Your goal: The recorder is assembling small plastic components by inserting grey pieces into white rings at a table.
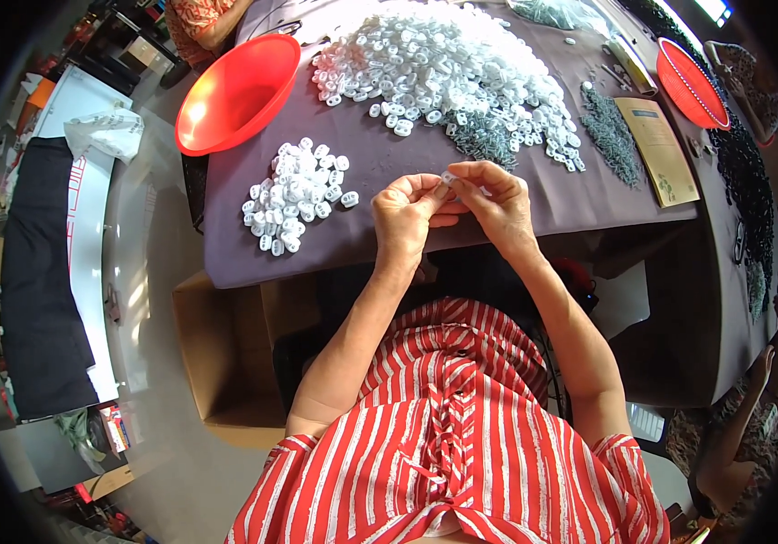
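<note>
Both hands meet just above the front edge of the cloth-covered table (362, 238), fingers pinched together. Between their fingertips is a small white plastic piece (447, 178), which looks like a cord lock. My left hand (401, 222) grips it from the left, and my right hand (505, 213) has thumb and forefinger on it from the right. Fingers cover most of the piece. Beyond the hands lies a small heap of grey metal springs (481, 140), against a large mound of similar white plastic pieces (434, 59). A smaller pile of white pieces (294, 195) lies left of my left hand.
A red plastic basin (242, 95) stands at the table's left edge. To the right lie more springs (608, 136), a tan booklet (656, 150) and a red basket (693, 86). An open cardboard box (235, 354) is below the table. Other people sit around it.
</note>
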Tool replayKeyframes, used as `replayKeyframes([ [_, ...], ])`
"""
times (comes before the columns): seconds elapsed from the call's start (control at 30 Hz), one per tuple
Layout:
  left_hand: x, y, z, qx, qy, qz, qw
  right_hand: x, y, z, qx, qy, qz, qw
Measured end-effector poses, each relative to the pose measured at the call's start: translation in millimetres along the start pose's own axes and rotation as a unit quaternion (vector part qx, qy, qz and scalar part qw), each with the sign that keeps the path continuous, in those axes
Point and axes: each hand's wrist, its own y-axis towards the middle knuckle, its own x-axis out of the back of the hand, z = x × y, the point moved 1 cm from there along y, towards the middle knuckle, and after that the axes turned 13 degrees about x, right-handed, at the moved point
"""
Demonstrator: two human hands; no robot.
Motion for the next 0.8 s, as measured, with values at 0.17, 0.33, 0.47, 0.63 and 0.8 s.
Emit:
replayKeyframes([
  [0.17,0,0,-1,-0.009,-0.018,0.006,1.0,3,3,5,0.012,0.003,0.046,0.999],
  [0.33,2,2,-1,0.0,-0.02,0.012,1.0,4,7,5,0.006,-0.002,0.061,0.998],
  [0.47,3,0,2,-0.021,0.032,0.004,0.999,3,4,7,0.045,-0.095,0.067,0.992],
  [0.63,12,-5,-5,-0.087,0.25,-0.06,0.963,3,3,15,0.107,-0.208,0.101,0.967],
  [0.8,19,1,-9,-0.138,0.364,-0.061,0.919,1,4,15,0.165,-0.254,0.135,0.943],
])
